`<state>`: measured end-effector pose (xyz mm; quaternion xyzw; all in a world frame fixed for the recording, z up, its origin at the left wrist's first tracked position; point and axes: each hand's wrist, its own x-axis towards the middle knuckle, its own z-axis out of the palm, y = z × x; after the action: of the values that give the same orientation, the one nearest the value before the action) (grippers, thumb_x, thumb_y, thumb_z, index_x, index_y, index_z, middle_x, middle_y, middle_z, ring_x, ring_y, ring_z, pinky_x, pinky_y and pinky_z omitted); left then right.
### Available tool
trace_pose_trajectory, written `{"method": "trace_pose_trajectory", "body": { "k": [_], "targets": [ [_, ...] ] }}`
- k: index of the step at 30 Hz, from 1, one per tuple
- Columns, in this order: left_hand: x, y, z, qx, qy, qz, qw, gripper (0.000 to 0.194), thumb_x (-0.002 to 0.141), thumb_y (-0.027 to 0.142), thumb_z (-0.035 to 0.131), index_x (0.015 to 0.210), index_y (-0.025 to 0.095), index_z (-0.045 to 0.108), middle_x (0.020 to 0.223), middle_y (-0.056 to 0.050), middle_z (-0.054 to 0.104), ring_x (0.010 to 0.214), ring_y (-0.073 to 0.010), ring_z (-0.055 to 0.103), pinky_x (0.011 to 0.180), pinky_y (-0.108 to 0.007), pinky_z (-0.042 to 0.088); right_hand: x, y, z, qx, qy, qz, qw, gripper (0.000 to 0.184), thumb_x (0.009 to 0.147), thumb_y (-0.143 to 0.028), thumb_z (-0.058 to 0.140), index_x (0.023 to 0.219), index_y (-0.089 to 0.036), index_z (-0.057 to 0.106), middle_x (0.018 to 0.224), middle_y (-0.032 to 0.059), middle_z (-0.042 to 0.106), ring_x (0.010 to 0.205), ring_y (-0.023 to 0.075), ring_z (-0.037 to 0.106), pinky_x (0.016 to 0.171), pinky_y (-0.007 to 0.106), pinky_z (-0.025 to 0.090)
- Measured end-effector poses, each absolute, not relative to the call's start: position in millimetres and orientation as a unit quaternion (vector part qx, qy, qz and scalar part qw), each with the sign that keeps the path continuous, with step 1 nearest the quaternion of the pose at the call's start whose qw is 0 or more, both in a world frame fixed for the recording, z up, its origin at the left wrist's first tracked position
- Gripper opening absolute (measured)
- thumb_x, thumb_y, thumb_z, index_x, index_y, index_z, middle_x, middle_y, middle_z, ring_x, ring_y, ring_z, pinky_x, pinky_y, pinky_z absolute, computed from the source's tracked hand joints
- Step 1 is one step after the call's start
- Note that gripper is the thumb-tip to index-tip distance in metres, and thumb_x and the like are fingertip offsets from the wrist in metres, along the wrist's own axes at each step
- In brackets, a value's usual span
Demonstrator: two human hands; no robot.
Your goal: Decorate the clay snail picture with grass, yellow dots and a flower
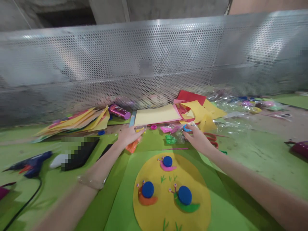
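The blue piece point(186, 128) lies right at the fingertips of the right hand point(199, 138), on the far-left side of that hand, which is much the nearer of the two; the piece's long axis is too small to make out. The orange packet point(132, 146) lies beneath the fingers of the left hand point(128, 136), its length running from near left to far right. Whether either hand grips firmly or merely touches cannot be told: the right thumb and fingers curve about the blue piece, while the left fingers reach over the packet. Between the hands lies the green packet point(170, 139), closer to the right one. Nearer than all these is the yellow disc point(164, 200), bearing three blue-capped snail figures.
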<state>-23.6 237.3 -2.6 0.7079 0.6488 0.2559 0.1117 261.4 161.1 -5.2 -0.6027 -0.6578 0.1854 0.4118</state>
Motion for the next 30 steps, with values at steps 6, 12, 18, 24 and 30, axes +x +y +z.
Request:
{"method": "trace_pose_trajectory", "body": {
  "k": [6,12,18,24,30],
  "targets": [
    [0,247,-5,0.727,0.662,0.178,0.027,0.030,0.087,0.030,0.052,0.113,0.016,0.051,0.113,-0.008,0.054,0.094,-0.0210,0.057,0.078,-0.041,0.049,257,153,-5,-0.573,-0.682,0.037,0.454,0.030,0.087,-0.025,0.054,0.115,-0.016,0.049,0.119,0.0089,0.045,0.108,0.0247,0.044,0.090,0.046,0.038],
    [9,233,2,0.777,0.580,0.244,-0.027,0.030,0.087,0.030,0.052,0.113,0.016,0.051,0.114,-0.008,0.054,0.094,-0.0209,0.057,0.078,-0.041,0.049,253,143,3,-0.511,-0.703,0.000,0.494,0.026,0.083,-0.018,0.045,0.108,-0.018,0.053,0.113,0.0119,0.043,0.111,0.0270,0.039,0.097,0.045,0.032],
    [20,179,10,0.854,0.421,0.303,0.033,0.054,0.081,0.019,0.054,0.131,0.022,0.034,0.120,-0.007,0.053,0.110,-0.0211,0.050,0.095,-0.038,0.040,245,136,10,-0.463,-0.730,0.074,0.496,0.021,0.084,-0.026,0.047,0.101,-0.021,0.058,0.107,0.0083,0.052,0.103,0.0235,0.048,0.091,0.041,0.038],
    [35,139,-1,0.873,0.360,0.318,0.086,0.058,0.077,0.012,0.047,0.132,0.025,0.030,0.128,-0.006,0.047,0.118,-0.0201,0.044,0.099,-0.035,0.035,237,128,14,-0.460,-0.749,0.238,0.412,0.026,0.087,-0.036,0.044,0.086,-0.018,0.062,0.073,0.0017,0.061,0.063,0.0143,0.057,0.056,0.026,0.047],
    [38,133,-2,0.859,0.360,0.348,0.102,0.056,0.076,0.009,0.047,0.127,0.025,0.031,0.127,-0.006,0.045,0.119,-0.0211,0.041,0.100,-0.038,0.032,231,121,18,-0.466,-0.743,0.260,0.404,0.023,0.085,-0.029,0.045,0.072,-0.017,0.060,0.064,0.0000,0.059,0.054,0.0121,0.054,0.053,0.024,0.046]
  ]
}}
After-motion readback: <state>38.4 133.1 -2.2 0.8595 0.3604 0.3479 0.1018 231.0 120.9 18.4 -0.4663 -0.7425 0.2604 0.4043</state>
